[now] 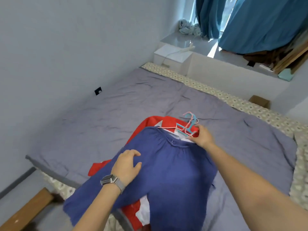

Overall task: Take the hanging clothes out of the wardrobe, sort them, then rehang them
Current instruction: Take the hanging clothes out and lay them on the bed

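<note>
Your right hand (pixel 202 136) pinches the bunched hangers (pixel 188 125) at the neck of the blue top (pixel 173 169), which lies over a red garment (pixel 150 122) on the bed (pixel 100 114). Your left hand (pixel 127 164) rests flat and relaxed on the top's shoulder. Keep it pressing there and work one hanger free at a time, wrist low.
</note>
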Tool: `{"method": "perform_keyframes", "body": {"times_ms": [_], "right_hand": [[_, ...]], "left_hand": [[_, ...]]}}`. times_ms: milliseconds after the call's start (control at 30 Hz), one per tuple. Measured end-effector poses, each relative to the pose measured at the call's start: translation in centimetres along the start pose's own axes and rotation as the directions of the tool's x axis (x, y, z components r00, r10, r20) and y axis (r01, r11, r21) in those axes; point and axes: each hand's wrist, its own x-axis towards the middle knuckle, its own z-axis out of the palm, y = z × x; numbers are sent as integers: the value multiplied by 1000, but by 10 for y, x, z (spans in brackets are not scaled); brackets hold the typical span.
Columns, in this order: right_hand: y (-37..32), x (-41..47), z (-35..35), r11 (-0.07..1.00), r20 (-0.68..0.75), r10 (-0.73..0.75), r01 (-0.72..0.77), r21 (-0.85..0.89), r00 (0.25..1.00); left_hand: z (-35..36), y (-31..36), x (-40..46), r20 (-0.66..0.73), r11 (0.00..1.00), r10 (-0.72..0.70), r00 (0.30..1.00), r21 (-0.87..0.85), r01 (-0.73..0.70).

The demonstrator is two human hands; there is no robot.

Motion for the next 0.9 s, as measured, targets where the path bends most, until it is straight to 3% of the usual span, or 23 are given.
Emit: {"method": "perform_keyframes", "body": {"times_ms": [100,200,300,600,900], "right_hand": [[6,-11,37,965,127,-35,66,-255,991],[4,-52,71,951,282,-62,143,-274,957],[1,-91,95,942,345,-55,163,-293,937],[-59,-197,92,959,223,-81,137,-247,971],[-146,-301,105,932,321,-186,270,-242,929]], "left_hand": [[18,-7,-12,-24,998,-66,998,-4,66],[22,-18,-21,13,991,-131,991,28,131],[16,-26,-23,38,990,-124,992,74,121],[-33,-46,-84,158,984,-12,987,178,-17],[-101,-98,-174,203,972,-119,972,222,73]]}}
